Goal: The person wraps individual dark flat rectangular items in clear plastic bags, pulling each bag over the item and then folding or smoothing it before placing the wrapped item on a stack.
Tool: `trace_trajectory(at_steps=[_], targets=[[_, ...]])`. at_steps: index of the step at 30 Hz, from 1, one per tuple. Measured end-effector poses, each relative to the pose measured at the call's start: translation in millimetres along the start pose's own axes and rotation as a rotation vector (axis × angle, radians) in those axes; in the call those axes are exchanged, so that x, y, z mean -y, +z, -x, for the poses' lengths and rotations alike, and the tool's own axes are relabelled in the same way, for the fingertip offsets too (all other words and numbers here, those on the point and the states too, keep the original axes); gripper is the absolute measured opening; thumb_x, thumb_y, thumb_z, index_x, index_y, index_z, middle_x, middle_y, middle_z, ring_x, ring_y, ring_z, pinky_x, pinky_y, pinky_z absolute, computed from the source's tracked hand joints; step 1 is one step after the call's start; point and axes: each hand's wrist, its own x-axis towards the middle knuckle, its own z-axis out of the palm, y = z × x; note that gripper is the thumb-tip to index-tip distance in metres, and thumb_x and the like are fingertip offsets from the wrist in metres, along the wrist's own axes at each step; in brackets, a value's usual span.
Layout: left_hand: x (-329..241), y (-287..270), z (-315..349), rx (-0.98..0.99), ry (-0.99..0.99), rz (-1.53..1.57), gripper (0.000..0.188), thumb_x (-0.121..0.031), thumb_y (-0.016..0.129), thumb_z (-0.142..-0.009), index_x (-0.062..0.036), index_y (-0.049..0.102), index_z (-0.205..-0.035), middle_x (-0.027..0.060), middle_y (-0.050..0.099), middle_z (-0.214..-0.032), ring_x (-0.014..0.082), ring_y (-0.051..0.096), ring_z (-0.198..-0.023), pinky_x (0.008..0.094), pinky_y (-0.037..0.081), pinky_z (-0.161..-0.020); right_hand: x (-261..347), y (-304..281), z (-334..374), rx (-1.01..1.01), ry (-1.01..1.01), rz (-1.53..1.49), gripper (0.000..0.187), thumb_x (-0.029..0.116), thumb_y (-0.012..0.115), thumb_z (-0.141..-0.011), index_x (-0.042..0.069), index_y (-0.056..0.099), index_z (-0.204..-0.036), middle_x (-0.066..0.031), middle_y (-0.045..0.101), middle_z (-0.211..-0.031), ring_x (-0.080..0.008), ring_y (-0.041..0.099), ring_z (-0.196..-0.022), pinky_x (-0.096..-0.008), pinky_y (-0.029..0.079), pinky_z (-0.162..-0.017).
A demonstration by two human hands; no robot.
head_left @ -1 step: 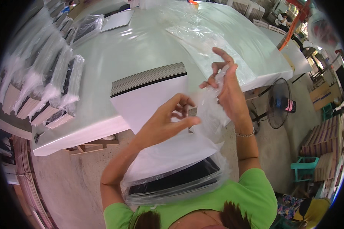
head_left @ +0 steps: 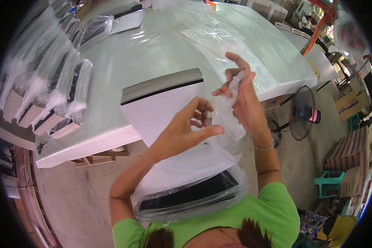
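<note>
A clear plastic bag (head_left: 202, 203) lies against my body around a thick stack with a black face (head_left: 190, 190) and a white sheet over it. The bag's loose, crumpled end rises to my right hand (head_left: 246, 97), which grips the gathered film between thumb and bent fingers while the index finger points up. My left hand (head_left: 182, 131) hovers just left of that film, fingers curled and thumb held apart, with nothing seen in it. Beyond it, a stack of grey boards (head_left: 163, 86) with a white sheet in front rests at the table's edge.
Several plastic-wrapped board stacks (head_left: 64, 99) line the left of the covered table (head_left: 107, 62). Flat plastic sheets (head_left: 231, 53) lie at its right, and a grey panel (head_left: 129, 21) at the back. A fan (head_left: 302, 112) and a green stool (head_left: 330, 182) stand on the right.
My left hand has moved slightly right, toward the bag's loose end. My right hand has shifted a little left with the film, bringing the two hands closer together.
</note>
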Motion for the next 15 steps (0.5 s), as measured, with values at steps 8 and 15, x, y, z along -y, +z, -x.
trace_trajectory(at_steps=[8,15], targets=[[23,-2,-8,-0.244,0.034,0.366,0.021,-0.017,0.056,-0.089,-0.0001,0.051,-0.101,0.0027,0.057,-0.085,0.0077,0.053,-0.075,0.0214,0.045,-0.067,-11,13,3,0.257,0.088,0.163,0.075,0.009,0.063,-0.079,0.009,0.017,-0.139,-0.0062,0.043,-0.105,-0.0146,0.046,-0.097,-0.0282,0.041,-0.086],[38,-46,14,-0.416,-0.049,0.047,0.022,-0.02,0.05,-0.092,0.0005,0.058,-0.092,0.0024,0.059,-0.078,0.0091,0.055,-0.075,0.0243,0.046,-0.071,-19,-7,0,0.123,0.212,0.12,0.077,-0.004,0.066,-0.071,0.011,0.029,-0.136,-0.0018,0.053,-0.089,-0.0096,0.052,-0.084,-0.0234,0.043,-0.078]])
